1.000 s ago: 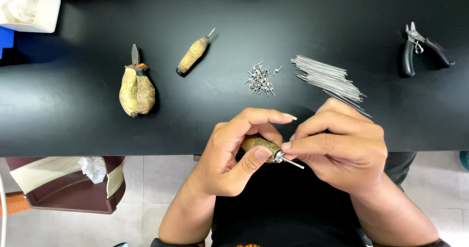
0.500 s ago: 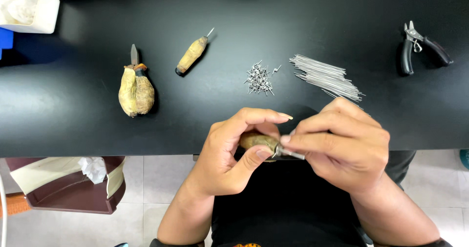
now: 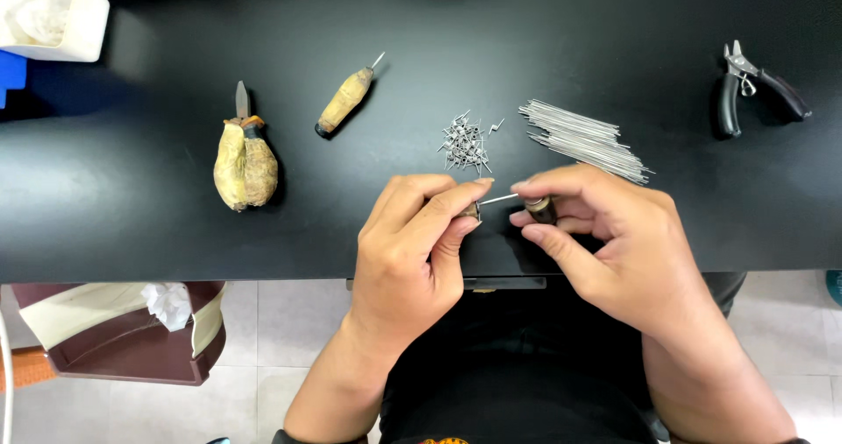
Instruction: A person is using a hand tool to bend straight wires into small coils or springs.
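My left hand [image 3: 417, 247] pinches a small brown-handled tool [image 3: 472, 210] between thumb and forefinger; most of the tool is hidden by the fingers. A thin straight wire [image 3: 500, 199] runs from its tip to the right. My right hand [image 3: 618, 242] grips a short dark cylindrical piece [image 3: 538, 207] at the wire's other end. Both hands hover over the front edge of the black table [image 3: 132, 225], a little apart from each other.
Just beyond the hands lie a pile of small bent wire pieces [image 3: 465, 141] and a bundle of straight wires [image 3: 583, 139]. Black-handled pliers [image 3: 754, 89] lie far right. A wooden-handled awl [image 3: 346, 102], a bulky wrapped knife [image 3: 246, 163] and a white container [image 3: 53, 14] sit left.
Both hands have risen from below the table edge to over the tabletop. They were pressed together on the tool; now they are apart with the wire showing between them.
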